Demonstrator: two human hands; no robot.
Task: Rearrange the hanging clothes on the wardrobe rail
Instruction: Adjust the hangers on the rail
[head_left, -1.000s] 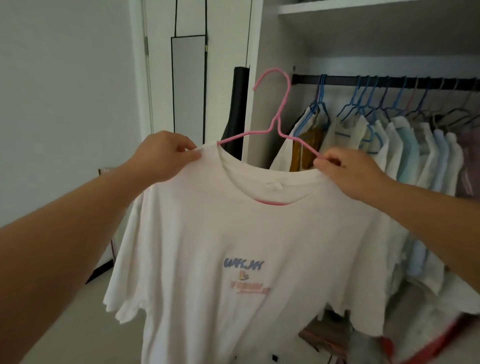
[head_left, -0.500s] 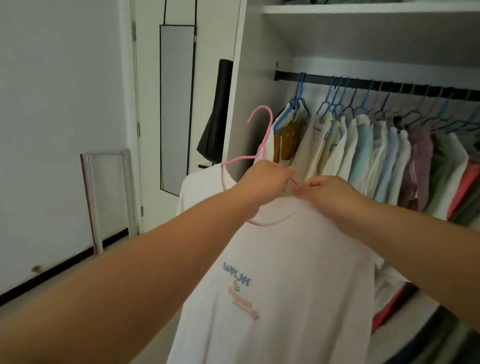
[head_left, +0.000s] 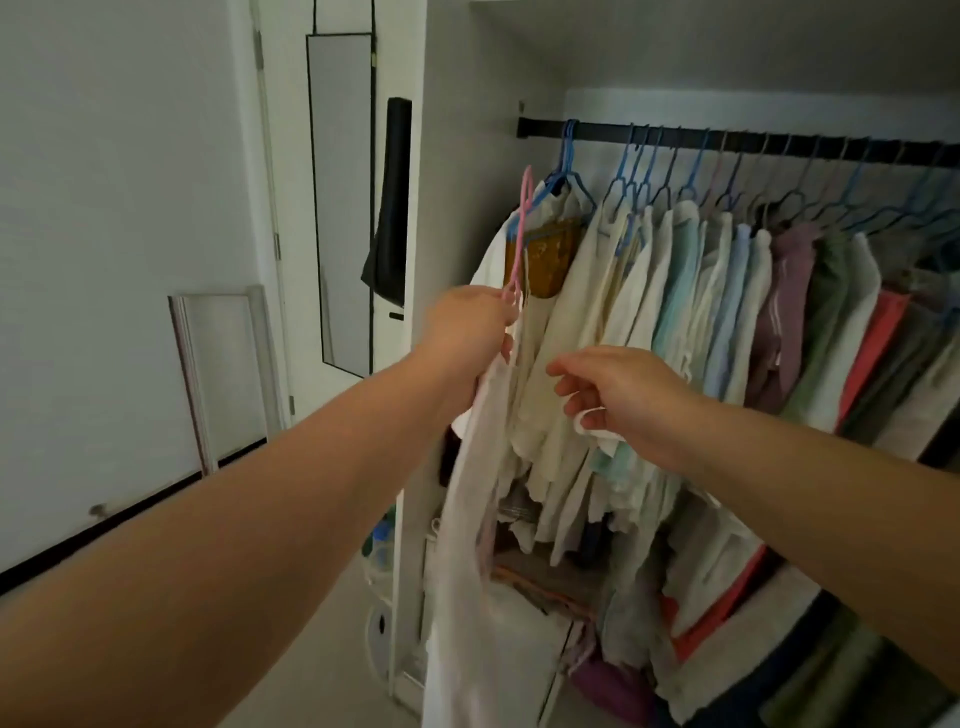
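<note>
The white shirt (head_left: 467, 519), half a second ago face-on, now hangs edge-on on its pink hanger (head_left: 521, 234) gripped by the left hand (head_left: 470, 327) near the rail's (head_left: 727, 143) left end, the right hand (head_left: 618, 395) released and loosely open, ready for rehanging.

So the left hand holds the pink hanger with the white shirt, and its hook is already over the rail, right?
Not quite. The left hand does hold the pink hanger with the white shirt, but the head view shows its hook below the rail, not over it.
</note>
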